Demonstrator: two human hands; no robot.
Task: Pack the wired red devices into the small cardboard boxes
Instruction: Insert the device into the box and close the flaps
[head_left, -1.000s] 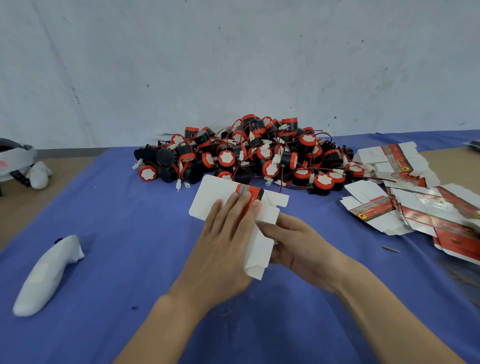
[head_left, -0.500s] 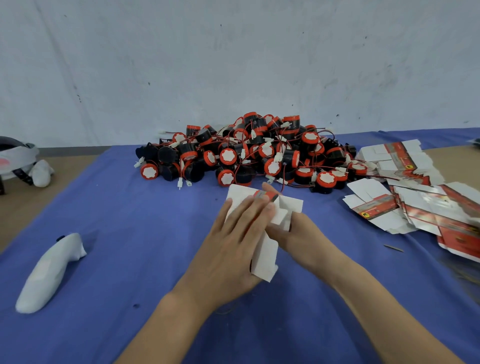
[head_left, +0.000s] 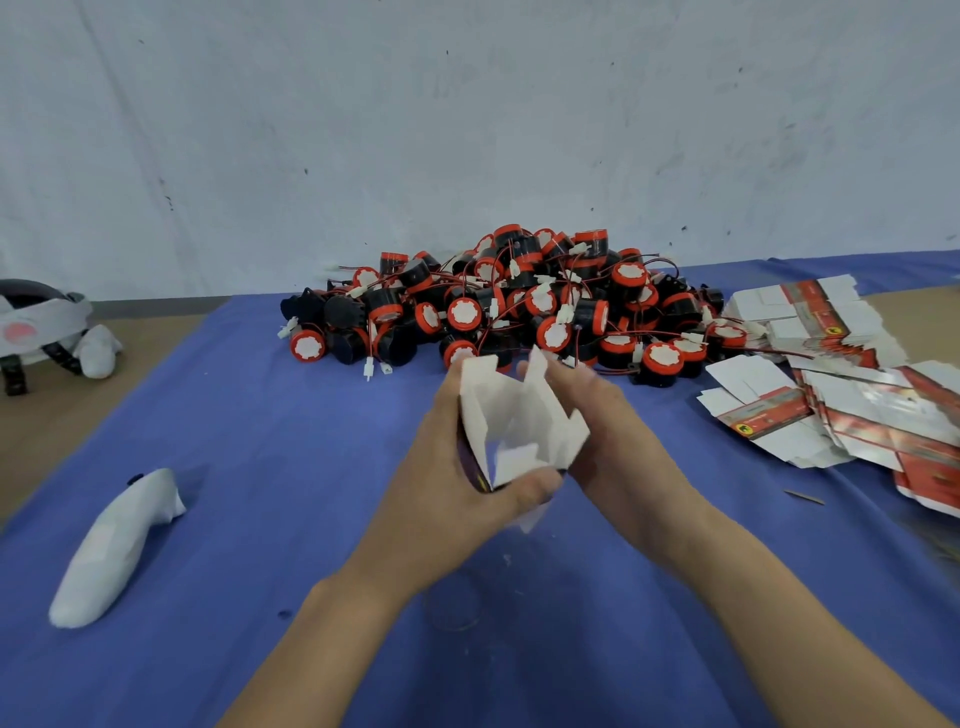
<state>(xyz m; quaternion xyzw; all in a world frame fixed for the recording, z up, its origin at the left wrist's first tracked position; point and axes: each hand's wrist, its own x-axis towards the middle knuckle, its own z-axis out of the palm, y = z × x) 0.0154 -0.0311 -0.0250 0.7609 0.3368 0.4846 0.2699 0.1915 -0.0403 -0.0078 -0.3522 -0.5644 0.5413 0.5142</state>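
Observation:
A small white cardboard box (head_left: 519, 421) is opened into a tube between my hands, its open end facing me and its flaps standing up. My left hand (head_left: 447, 483) grips its left side, thumb curled across the lower front edge. My right hand (head_left: 608, 447) holds its right wall, fingers behind the far flap. Behind the box lies a pile of red and black wired devices (head_left: 519, 306) with white caps and white plugs. Flat unfolded boxes (head_left: 841, 400) with red print are stacked at the right.
A blue cloth (head_left: 260, 467) covers the table. A white controller (head_left: 114, 545) lies at the left front. A headset (head_left: 36, 322) and another white controller sit at the far left on bare wood. A thin stick (head_left: 804, 497) lies near the flat boxes.
The flat box that my hands pressed on the cloth has been lifted and opened into a hollow tube. Both hands have moved up and slightly right with it.

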